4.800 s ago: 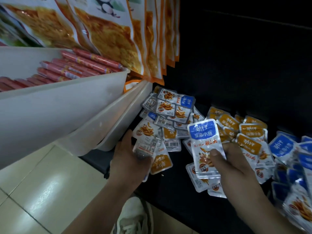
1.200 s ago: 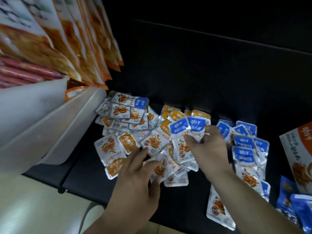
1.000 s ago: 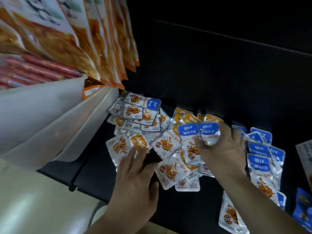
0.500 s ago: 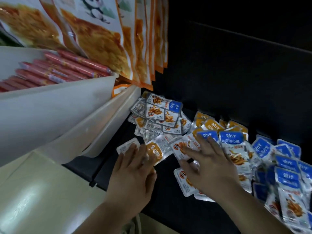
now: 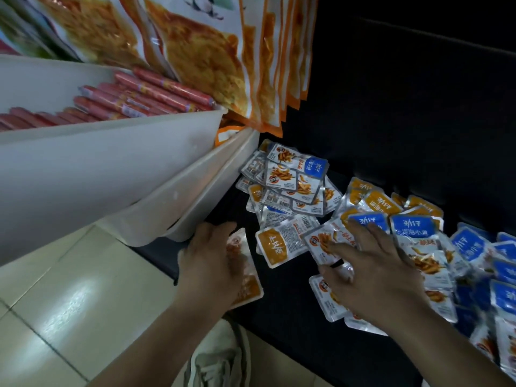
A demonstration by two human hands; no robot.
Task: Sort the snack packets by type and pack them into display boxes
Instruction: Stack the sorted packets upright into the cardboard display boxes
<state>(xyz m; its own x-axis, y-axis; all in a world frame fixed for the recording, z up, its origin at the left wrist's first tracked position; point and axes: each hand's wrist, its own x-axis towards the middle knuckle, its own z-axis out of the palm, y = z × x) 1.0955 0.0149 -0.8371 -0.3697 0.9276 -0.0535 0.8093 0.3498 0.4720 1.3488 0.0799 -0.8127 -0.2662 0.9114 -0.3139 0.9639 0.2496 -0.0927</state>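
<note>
Silver pkts (image 5: pixel 296 188) w/ orange/blue tops are strewn on worktop (image 5: pixel 290 328). On one nr front edge left hand (image 5: pixel 212 263) is laid flat; right hand (image 5: pixel 374 275) is spread wide.

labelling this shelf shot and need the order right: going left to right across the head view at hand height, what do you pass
white display bin -> left hand -> orange-topped packet showing a barcode -> right hand -> heap of blue-topped packets at the right edge
</note>
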